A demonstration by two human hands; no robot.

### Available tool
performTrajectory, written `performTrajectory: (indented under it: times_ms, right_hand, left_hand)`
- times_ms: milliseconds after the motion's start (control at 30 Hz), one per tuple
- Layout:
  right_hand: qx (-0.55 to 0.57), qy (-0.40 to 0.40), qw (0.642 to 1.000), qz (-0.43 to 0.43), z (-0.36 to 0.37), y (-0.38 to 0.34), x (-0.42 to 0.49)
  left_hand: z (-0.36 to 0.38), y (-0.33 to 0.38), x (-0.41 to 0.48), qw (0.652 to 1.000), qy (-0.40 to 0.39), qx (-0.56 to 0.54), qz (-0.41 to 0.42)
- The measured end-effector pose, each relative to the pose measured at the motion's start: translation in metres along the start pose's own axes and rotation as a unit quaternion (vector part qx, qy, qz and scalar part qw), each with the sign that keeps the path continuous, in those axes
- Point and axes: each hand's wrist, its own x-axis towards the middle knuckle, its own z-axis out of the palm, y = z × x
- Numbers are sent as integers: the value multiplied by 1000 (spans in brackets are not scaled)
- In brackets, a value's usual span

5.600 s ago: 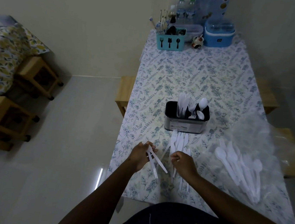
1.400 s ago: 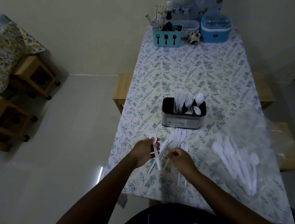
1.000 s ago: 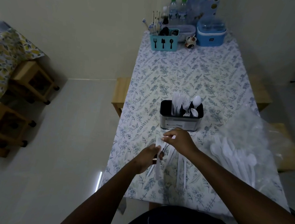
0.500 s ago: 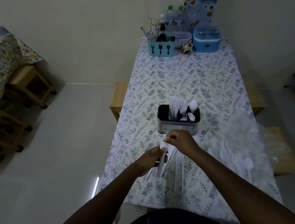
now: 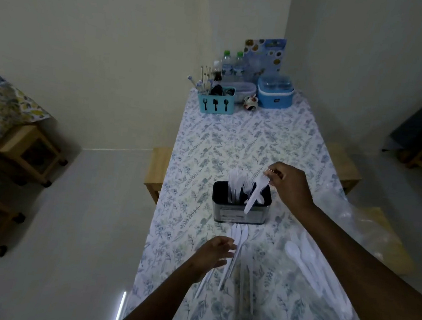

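Comparing with half a second back: right hand (image 5: 289,186) has split from the left hand (image 5: 213,253) and now pinches one white plastic utensil (image 5: 252,198) by its top, tilted over the black caddy (image 5: 227,211). Left fingers are loosely curled and hold nothing over the loose cutlery (image 5: 241,238), near the tabletop (image 5: 246,137) left edge. There is bare cloth beyond the caddy. The right arm is stretched forward.

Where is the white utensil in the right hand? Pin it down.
Head view, just right of centre: the white utensil hangs from the right hand, its lower end over the right part of the black holder.
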Motion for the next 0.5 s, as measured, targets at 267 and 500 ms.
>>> performTrajectory:
  times_ms: [267,500]
  right_hand:
    - [-24,27,999,-36,11,14,22]
    - [-47,-26,996,-73,38,29,13]
  left_hand:
    - [-2,6,6,1000,19,17,1]
    - [-7,4,12,999,40,4,-2]
